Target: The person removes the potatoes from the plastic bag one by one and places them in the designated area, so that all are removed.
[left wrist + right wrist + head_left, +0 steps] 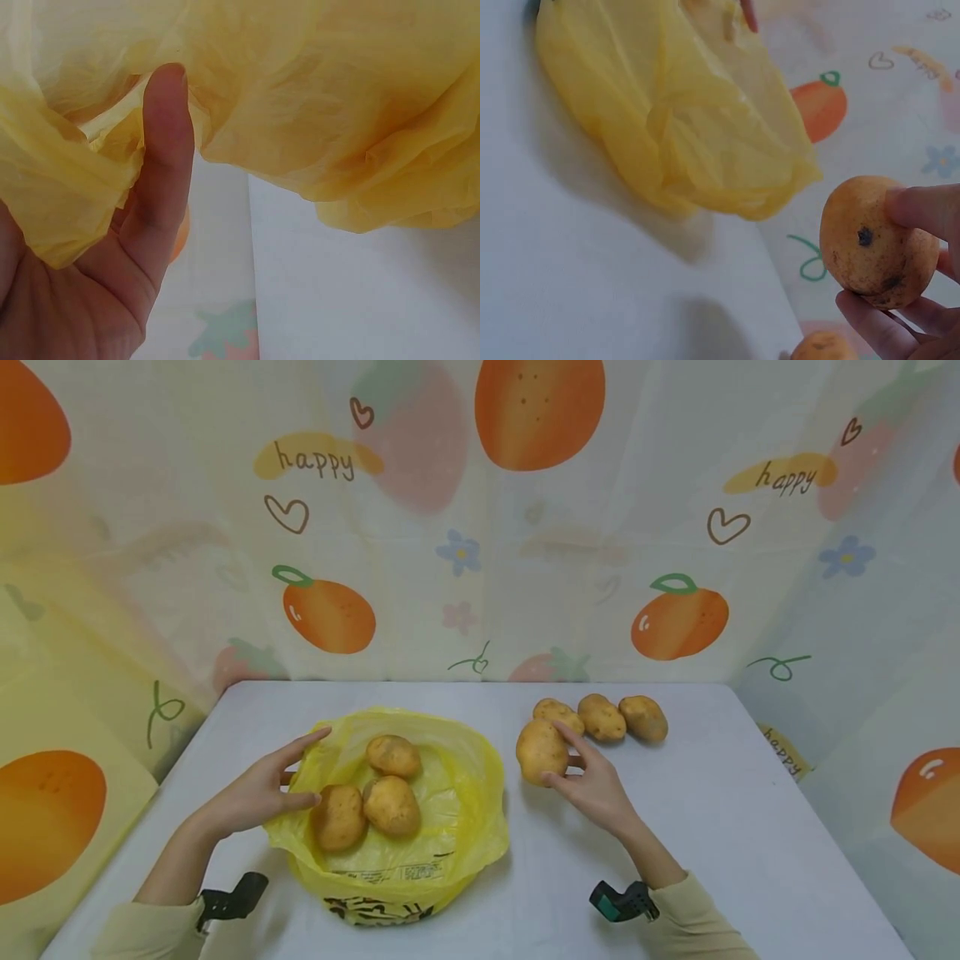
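Note:
A yellow plastic bag (468,777) stands wide at the mouth, with three potatoes (393,807) lying inside. At its left rim is my left hand (258,789), holding the edge, thumb over the rim; the left wrist view shows the thin plastic (82,184) between thumb and fingers. To the right of the bag, my right hand (596,783) grips a potato (542,752) between thumb and fingers, raised over the table. A dark spot marks this same potato (862,259) in the right wrist view.
Three more potatoes (602,718) sit in a row at the back right of the white table (720,827). Behind the table hangs a fruit-printed curtain (540,552), which also runs along both sides.

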